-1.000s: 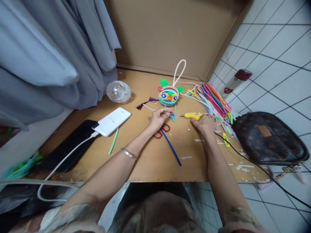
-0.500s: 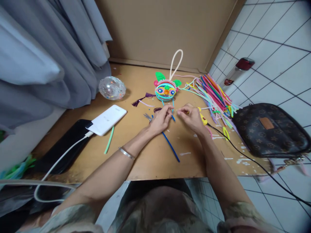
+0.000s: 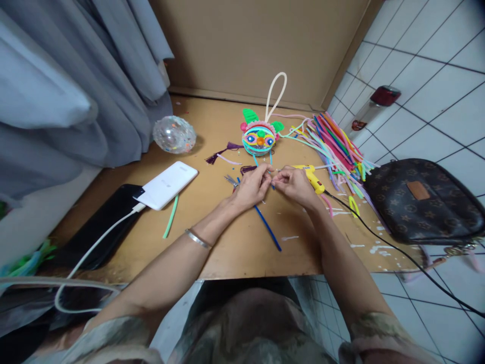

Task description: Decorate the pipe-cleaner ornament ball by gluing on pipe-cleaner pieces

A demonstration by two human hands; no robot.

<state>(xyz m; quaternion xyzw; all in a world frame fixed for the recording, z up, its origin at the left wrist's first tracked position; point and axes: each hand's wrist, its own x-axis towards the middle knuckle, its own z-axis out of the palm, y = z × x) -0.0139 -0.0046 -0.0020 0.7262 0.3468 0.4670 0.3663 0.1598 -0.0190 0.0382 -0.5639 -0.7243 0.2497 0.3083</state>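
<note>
My left hand (image 3: 253,187) and my right hand (image 3: 293,185) meet at the middle of the table, fingertips pinched close together. What they pinch is too small and covered to make out. Just beyond them stands a colourful lion-head ornament (image 3: 260,141) with green ears and a cream loop (image 3: 270,98); light-blue pipe cleaner strands (image 3: 255,160) run down from it toward my fingers. A dark-blue pipe cleaner (image 3: 268,228) lies below my hands, partly hidden. Beside my left hand are scissors (image 3: 230,180), mostly covered. A yellow glue gun (image 3: 316,182) lies just past my right hand.
Pipe cleaners (image 3: 337,144) are heaped at the right, near a dark patterned bag (image 3: 428,202). A black cord (image 3: 371,233) crosses the right side. Left are a clear speckled ball (image 3: 175,135), a white power bank (image 3: 166,185) and a green pipe cleaner (image 3: 171,217). Purple tassels (image 3: 223,151) lie behind.
My right hand has moved left, so its fingertips now meet those of my left hand. The left hand has barely moved. More of the glue gun shows.
</note>
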